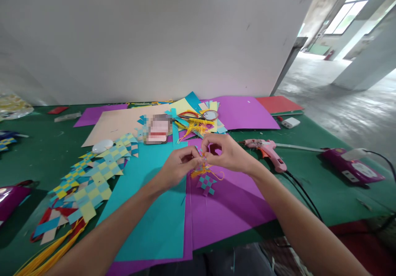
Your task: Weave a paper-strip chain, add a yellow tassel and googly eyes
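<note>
Fingers (192,157) of the left hand (177,168) are pinched shut on a tangle of yellow thread (204,169), and those of the right hand (227,154) are pinched on the same thread from the other side — the two hands touch at the fingertips. A small woven paper piece (207,184) in teal and purple hangs from the thread just below the hands, over the purple sheet (229,210). Beside that sheet, to its left, lies a teal sheet (154,218); further left of it, a pile of woven blue-and-yellow mats (93,177). Right of the purple sheet rests a pink glue gun (268,150) on the green surface (324,193) — near it, well apart from the hands. Beyond the hands, scissors (198,118) sit among paper scraps.
</note>
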Demonstrator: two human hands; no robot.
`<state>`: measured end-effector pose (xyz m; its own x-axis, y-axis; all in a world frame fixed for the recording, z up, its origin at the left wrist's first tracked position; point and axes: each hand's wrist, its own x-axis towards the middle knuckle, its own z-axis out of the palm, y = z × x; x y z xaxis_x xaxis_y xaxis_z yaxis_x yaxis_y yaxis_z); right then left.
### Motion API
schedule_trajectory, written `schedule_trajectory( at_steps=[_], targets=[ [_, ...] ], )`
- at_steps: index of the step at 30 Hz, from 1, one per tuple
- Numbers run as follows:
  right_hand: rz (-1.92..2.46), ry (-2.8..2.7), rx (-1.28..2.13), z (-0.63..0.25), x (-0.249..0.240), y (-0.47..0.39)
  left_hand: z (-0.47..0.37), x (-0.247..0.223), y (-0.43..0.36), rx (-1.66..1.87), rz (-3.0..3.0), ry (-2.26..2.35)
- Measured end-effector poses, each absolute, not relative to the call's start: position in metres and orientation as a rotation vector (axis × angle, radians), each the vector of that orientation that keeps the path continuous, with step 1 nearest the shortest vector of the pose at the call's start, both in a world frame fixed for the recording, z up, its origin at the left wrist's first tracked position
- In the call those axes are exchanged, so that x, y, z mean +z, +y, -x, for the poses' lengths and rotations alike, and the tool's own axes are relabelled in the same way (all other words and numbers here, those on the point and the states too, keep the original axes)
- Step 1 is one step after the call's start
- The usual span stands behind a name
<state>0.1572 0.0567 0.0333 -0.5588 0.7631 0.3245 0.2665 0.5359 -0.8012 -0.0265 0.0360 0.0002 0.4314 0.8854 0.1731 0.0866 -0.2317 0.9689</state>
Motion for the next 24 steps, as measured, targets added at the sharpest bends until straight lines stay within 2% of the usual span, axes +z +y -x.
schedule_trajectory(
  at_steps=[5, 13, 20, 24],
  targets=[
    [0.910, -1.911, 0.778, -0.166, 0.037, 0.064, 0.024, 0.000, 0.033, 0.881, -1.634, 0.777],
    [0.920, -1.837, 1.033, -0.170, 0.039, 0.068, 0.024, 0.002, 0.036, 0.995, -1.678, 0.827],
    [0.900, -1.626, 0.964, -0.173, 0.039, 0.069, 0.024, 0.002, 0.036, 1.065, -1.703, 0.840],
    [0.877, -1.872, 1.176, -0.173, 0.040, 0.065, 0.025, 0.003, 0.037, 1.033, -1.719, 0.857]
  ],
)
